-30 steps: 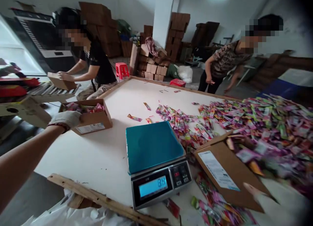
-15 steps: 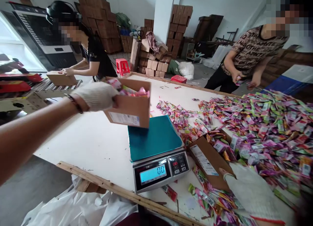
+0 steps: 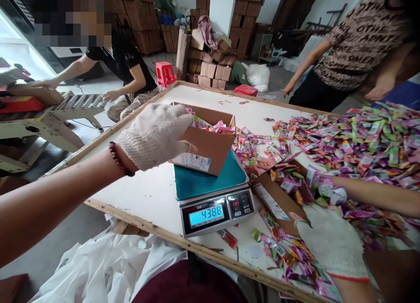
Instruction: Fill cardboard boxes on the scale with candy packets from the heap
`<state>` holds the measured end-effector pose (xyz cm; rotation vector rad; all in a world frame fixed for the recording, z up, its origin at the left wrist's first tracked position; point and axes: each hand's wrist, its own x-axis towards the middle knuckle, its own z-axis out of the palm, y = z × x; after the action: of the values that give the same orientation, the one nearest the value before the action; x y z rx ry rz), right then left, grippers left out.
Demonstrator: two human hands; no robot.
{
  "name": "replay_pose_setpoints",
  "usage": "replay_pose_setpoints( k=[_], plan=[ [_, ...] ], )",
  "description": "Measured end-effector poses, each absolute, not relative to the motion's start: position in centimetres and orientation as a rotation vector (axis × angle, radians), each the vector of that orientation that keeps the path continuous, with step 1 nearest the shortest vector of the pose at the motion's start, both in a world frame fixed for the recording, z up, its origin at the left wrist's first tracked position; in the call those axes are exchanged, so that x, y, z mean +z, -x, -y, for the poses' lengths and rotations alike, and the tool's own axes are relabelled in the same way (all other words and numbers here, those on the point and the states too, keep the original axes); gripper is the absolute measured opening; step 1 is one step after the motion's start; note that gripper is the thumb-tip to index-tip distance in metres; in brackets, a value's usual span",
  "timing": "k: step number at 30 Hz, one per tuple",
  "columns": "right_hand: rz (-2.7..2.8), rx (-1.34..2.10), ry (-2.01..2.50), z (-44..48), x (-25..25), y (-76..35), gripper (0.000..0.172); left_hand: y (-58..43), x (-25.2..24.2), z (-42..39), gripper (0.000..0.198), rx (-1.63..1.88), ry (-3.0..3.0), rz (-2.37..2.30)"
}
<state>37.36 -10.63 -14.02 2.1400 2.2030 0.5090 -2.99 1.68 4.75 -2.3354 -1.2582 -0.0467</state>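
Observation:
My gloved left hand point(image 3: 154, 134) grips the near wall of a brown cardboard box point(image 3: 211, 148) full of colourful packets. The box sits on the teal platform point(image 3: 210, 182) of a weighing scale, whose display point(image 3: 207, 214) reads 4388. My gloved right hand point(image 3: 331, 242) holds the near edge of a second, tilted cardboard box point(image 3: 274, 200) lying open among loose packets. Just beyond it, another person's bare forearm point(image 3: 377, 196) reaches in from the right, with packets in the hand.
A large heap of packets point(image 3: 361, 137) covers the table's right half. The wooden table rim point(image 3: 147, 226) runs along the front, with white plastic bags point(image 3: 98, 268) below. At left, a person works at a roller conveyor point(image 3: 75, 102). Another person point(image 3: 357, 45) stands far right, with stacked cartons point(image 3: 203, 69) behind.
My left hand lifted the filled box from the table's left side, carried it right and set it on the scale, whose reading rose to 4388. My right hand stayed at the tilted box.

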Motion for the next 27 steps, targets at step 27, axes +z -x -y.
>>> replay_pose_setpoints(
  k=[27],
  plan=[
    [-2.155,0.520,-2.107,9.6,-13.7,-38.1,0.024,-11.1,-22.9,12.8,0.026,0.145,3.249,1.019]
  ],
)
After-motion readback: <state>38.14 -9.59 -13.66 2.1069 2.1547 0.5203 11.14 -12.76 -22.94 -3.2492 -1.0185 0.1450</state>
